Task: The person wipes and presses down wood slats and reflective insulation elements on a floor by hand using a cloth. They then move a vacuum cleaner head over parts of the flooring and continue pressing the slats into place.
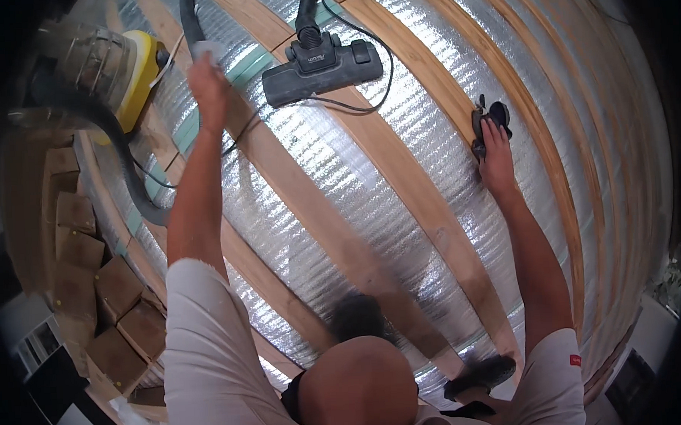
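Observation:
My left hand reaches to the upper left, fingers curled around something pale and blurred whose kind I cannot make out. It is right beside a dark vacuum hose. My right hand is stretched out to the right, its fingers lying over a small black handheld tool with rounded parts; its exact kind does not show. That tool sits at the edge of a wooden batten. Between my hands, farther off, a black vacuum floor head lies across the battens, joined to its tube.
Wooden battens run diagonally over shiny silver foil. A yellow vacuum cleaner with a clear tank stands at the upper left, its thick hose curving down. A black cable loops around the floor head. Brown cardboard boxes are stacked at left.

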Tool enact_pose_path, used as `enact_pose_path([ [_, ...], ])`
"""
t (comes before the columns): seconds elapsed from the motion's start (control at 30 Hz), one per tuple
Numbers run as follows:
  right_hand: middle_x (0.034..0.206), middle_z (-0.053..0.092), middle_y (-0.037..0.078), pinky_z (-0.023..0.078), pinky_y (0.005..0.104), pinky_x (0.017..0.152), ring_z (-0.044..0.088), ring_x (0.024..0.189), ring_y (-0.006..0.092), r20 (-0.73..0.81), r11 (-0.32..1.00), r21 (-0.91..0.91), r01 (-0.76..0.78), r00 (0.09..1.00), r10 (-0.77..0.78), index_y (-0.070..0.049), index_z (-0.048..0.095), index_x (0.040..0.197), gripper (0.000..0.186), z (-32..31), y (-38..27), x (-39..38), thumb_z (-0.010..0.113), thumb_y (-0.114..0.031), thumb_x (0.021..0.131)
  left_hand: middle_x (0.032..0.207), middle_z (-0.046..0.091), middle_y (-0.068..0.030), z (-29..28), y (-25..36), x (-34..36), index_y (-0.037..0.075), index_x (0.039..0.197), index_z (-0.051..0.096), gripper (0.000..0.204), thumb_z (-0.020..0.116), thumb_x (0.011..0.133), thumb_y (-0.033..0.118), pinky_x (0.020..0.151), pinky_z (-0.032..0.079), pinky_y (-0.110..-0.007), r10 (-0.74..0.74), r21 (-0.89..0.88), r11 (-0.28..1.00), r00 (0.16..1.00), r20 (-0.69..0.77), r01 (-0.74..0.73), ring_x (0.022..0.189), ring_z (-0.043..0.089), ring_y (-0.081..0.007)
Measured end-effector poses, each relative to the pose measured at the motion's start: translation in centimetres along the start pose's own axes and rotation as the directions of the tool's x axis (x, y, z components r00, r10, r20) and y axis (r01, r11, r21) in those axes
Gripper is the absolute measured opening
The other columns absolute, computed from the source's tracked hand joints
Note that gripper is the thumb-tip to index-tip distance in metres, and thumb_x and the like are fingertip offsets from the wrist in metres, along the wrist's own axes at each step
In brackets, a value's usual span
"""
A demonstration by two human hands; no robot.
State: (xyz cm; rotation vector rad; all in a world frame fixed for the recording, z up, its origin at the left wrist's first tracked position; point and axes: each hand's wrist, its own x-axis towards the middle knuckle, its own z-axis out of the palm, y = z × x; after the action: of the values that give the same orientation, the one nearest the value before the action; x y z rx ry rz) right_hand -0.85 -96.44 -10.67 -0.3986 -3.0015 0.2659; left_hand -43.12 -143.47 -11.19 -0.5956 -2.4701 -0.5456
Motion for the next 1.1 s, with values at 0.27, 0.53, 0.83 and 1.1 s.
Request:
enact_pose_path([
  [0.27,0.147,0.056,0.018,0.034,0.0411,0.120,0.049,0.140,0.0352,-0.080,0.747,0.634,-0.202,0.943,0.323,-0.001,0.055,0.143,0.057,-1.6,-2.3,-3.6,0.049,0.011,0.087,0.138,0.060,-0.0140,-3.8,16.0,-11.9,0.010,0.135,0.059,0.048,0.069,0.088,0.011,0.111,0.044,-0.044,0.618,-0.464,0.776,0.662,0.424,-0.428,0.129,0.054,-0.0349],
  [0.53,0.147,0.057,0.015,0.036,0.0513,0.117,0.048,0.139,0.0426,-0.067,0.931,0.364,-0.020,0.997,0.048,-0.008,0.060,0.139,0.059,-2.7,-14.8,-15.3,0.058,-0.001,0.080,0.106,0.061,-0.0121,-1.0,13.7,-8.1,0.007,0.110,0.062,0.025,0.060,0.085,0.008,0.099,0.042,-0.043,0.477,-0.218,0.879,0.777,0.411,-0.424,0.109,0.058,-0.0314],
  [0.83,0.143,0.061,0.012,0.042,0.0495,0.106,0.053,0.133,0.0409,-0.080,0.935,0.340,-0.098,0.988,0.133,-0.011,0.063,0.135,0.049,0.7,-14.6,-15.6,0.065,-0.018,0.087,0.105,0.068,-0.0214,2.3,4.8,5.7,0.004,0.105,0.060,0.015,0.051,0.093,0.009,0.085,0.051,-0.052,0.124,0.217,0.944,0.878,0.463,-0.247,0.100,0.066,-0.0420],
  [1.1,0.136,0.064,0.018,0.046,0.0542,0.103,0.057,0.126,0.0482,-0.133,0.946,0.317,-0.075,0.983,0.123,-0.005,0.067,0.127,0.049,0.6,-12.2,-15.7,0.060,-0.017,0.081,0.107,0.068,-0.0214,2.2,12.2,3.8,0.005,0.117,0.061,0.032,0.061,0.085,0.002,0.083,0.054,-0.052,0.101,-0.152,0.987,0.953,0.285,-0.059,0.101,0.066,-0.0421],
])
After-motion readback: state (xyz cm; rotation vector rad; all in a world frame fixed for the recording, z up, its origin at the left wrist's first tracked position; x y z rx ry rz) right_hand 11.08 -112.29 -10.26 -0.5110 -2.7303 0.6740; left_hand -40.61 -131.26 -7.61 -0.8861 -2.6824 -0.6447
